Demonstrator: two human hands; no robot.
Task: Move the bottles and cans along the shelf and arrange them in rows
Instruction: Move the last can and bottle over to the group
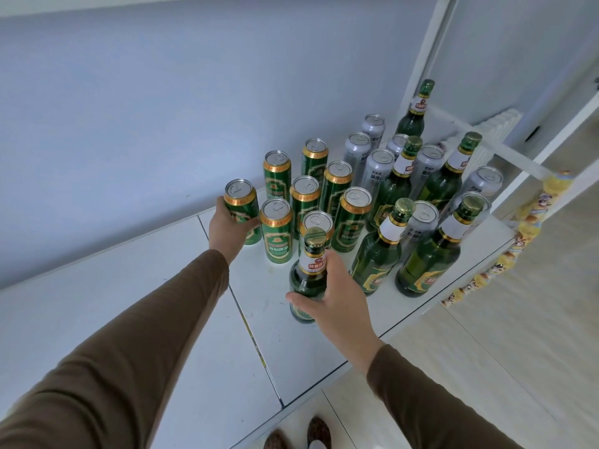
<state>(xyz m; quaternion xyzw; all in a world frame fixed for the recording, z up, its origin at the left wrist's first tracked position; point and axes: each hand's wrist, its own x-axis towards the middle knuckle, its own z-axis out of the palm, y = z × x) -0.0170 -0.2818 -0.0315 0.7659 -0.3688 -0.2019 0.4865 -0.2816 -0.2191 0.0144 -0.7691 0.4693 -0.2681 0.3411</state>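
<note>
On the white shelf (162, 319) stand several green cans, several silver cans (377, 166) and several green glass bottles (431, 254) in loose rows toward the right. My left hand (228, 231) grips the leftmost green can (238, 197), which stands on the shelf at the group's left edge. My right hand (334, 296) holds a green bottle (309, 273) by its shoulder and body at the front of the group. The bottle stands upright on or just above the shelf; I cannot tell which.
A white frame post (421, 53) and crossbars rise at the right behind the bottles. A strip of yellow snack packets (525, 222) hangs off the shelf's right end. The shelf's left half is bare white panels. My feet (298, 435) show on the floor below.
</note>
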